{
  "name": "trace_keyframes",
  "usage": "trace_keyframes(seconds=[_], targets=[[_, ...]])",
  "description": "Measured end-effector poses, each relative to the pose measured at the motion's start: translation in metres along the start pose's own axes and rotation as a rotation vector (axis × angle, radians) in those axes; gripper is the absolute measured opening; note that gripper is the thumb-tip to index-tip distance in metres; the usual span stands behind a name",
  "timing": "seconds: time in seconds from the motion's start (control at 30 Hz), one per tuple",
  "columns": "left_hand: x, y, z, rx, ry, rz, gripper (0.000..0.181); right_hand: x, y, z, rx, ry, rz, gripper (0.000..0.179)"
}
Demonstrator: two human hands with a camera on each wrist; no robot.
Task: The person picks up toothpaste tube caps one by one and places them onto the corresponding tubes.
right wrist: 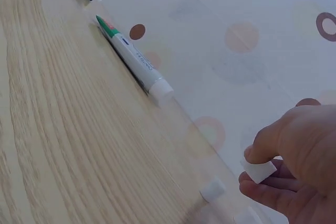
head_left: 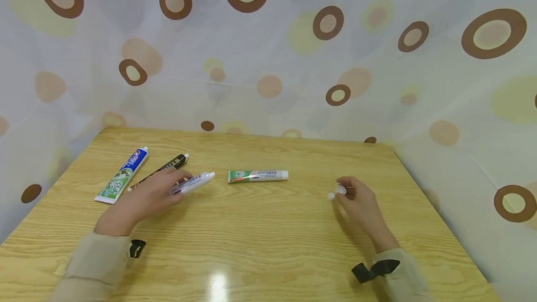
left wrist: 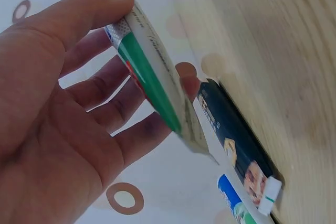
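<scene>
My left hand (head_left: 144, 202) holds a white-and-green toothpaste tube (head_left: 196, 182), thumb on one side and fingers on the other. In the head view its narrow nozzle end points right, with no cap seen on it. At the table's right side, my right hand (head_left: 364, 203) pinches a small white cap (right wrist: 259, 171) between thumb and fingers. Close by its fingertips, a second white cap (right wrist: 212, 190) stands on the table. A similar toothpaste tube (head_left: 258, 176) with a white cap lies between the hands.
Beyond the left hand lie a black toothpaste tube (head_left: 175, 162) and a blue-and-green toothpaste tube (head_left: 124, 176), side by side at a slant. All rest on a wood-grain table (head_left: 260, 246). A white sheet with brown circles (head_left: 268, 36) hangs behind and beside it.
</scene>
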State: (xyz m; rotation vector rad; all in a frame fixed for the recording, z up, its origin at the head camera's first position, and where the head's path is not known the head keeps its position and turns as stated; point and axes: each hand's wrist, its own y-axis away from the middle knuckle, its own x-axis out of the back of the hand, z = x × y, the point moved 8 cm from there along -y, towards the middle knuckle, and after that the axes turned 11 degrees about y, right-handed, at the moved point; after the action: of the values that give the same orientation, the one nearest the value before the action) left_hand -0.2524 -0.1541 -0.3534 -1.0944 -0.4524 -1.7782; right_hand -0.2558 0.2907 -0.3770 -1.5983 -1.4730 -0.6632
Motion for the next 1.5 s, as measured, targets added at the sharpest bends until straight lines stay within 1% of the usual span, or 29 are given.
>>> trace_keyframes(seconds=[0.1,0.23,0.33,0.4,0.5,0.6,0.67,0.73,0.83,1.0,1.07,1.13,1.23,1.3,1.33,1.5], targets=[[-0.001,-0.005,0.005,-0.028,0.029,0.001,0.035,-0.002,-0.003,-0.010,0.008,-0.007,0.011,0.033],[-0.002,-0.013,0.015,-0.074,0.051,0.016,0.036,-0.004,-0.009,-0.022,0.005,-0.030,0.032,0.032],[-0.002,-0.019,0.023,-0.112,0.057,0.031,0.036,-0.008,-0.013,-0.030,-0.014,-0.065,0.024,0.032],[-0.003,-0.023,0.028,-0.122,0.069,0.036,0.036,-0.011,-0.015,-0.036,-0.024,-0.094,0.011,0.031],[-0.004,-0.028,0.033,-0.115,0.086,0.037,0.037,-0.016,-0.018,-0.046,-0.030,-0.175,-0.018,0.031],[-0.005,-0.033,0.039,-0.133,0.118,0.029,0.038,-0.021,-0.021,-0.057,-0.021,-0.262,-0.046,0.032],[-0.006,-0.037,0.044,-0.156,0.144,0.020,0.038,-0.024,-0.023,-0.064,-0.014,-0.315,-0.063,0.033],[-0.007,-0.040,0.049,-0.174,0.162,0.014,0.038,-0.026,-0.024,-0.070,-0.007,-0.340,-0.068,0.033],[-0.009,-0.043,0.054,-0.174,0.164,0.010,0.039,-0.028,-0.026,-0.078,0.006,-0.371,-0.067,0.032],[-0.009,-0.048,0.061,-0.172,0.153,0.033,0.038,-0.027,-0.028,-0.087,0.065,-0.428,-0.015,0.027],[-0.010,-0.052,0.064,-0.172,0.190,0.033,0.038,-0.027,-0.029,-0.091,0.086,-0.471,0.000,0.026],[-0.012,-0.055,0.066,-0.175,0.238,0.029,0.040,-0.028,-0.029,-0.095,0.086,-0.507,-0.001,0.025],[-0.016,-0.060,0.068,-0.187,0.305,0.024,0.044,-0.031,-0.028,-0.098,0.061,-0.538,-0.015,0.028],[-0.017,-0.061,0.070,-0.199,0.319,0.026,0.046,-0.034,-0.028,-0.100,0.042,-0.557,-0.037,0.029],[-0.018,-0.061,0.071,-0.209,0.317,0.031,0.045,-0.035,-0.028,-0.101,0.041,-0.568,-0.047,0.030],[-0.018,-0.060,0.074,-0.221,0.343,0.034,0.040,-0.039,-0.026,-0.108,0.067,-0.659,-0.107,0.029]])
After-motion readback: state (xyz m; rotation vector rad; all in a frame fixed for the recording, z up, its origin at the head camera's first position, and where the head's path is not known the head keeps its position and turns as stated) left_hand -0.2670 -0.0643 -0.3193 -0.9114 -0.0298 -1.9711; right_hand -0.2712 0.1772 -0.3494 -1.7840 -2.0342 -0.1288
